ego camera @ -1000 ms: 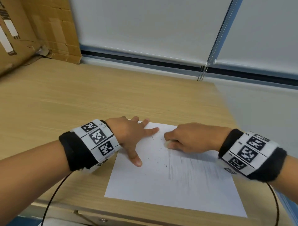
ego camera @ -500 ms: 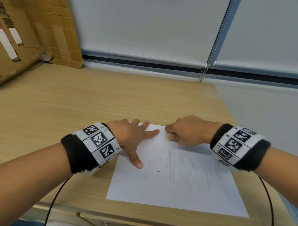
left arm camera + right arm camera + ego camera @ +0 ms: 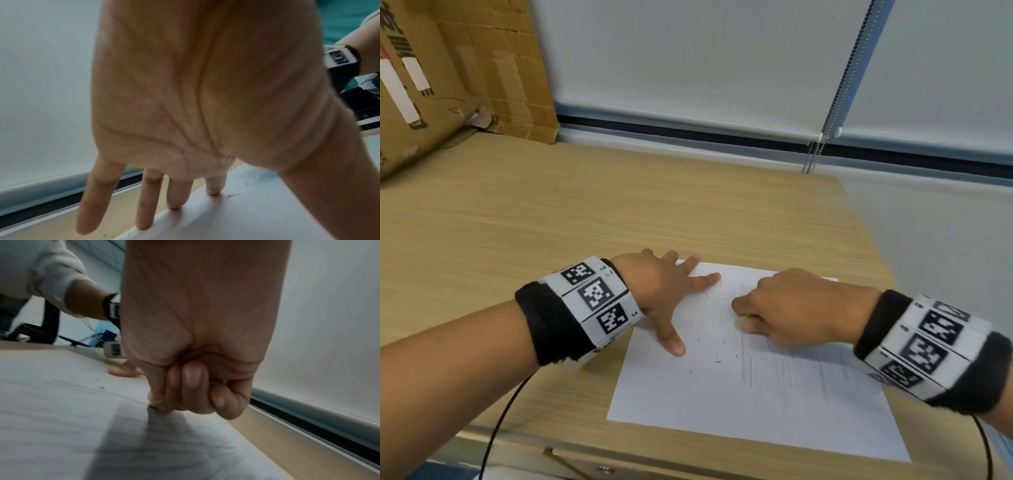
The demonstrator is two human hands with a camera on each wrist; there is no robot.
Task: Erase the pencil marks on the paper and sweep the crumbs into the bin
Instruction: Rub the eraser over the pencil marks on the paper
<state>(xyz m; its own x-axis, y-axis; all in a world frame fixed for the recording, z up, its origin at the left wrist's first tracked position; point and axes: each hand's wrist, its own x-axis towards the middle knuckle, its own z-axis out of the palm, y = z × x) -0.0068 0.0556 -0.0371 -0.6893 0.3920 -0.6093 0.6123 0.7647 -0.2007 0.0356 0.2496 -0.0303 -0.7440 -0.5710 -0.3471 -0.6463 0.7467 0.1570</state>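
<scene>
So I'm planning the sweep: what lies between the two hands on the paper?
Head view: bare white paper with scattered dark eraser crumbs between left hand and right hand.

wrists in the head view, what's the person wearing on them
Each bare forearm carries a black fabric wristband wrapped with white panels printed with square black-and-white markers, on the left and the right. A thin black cable trails from each band. No sleeves show there.
</scene>
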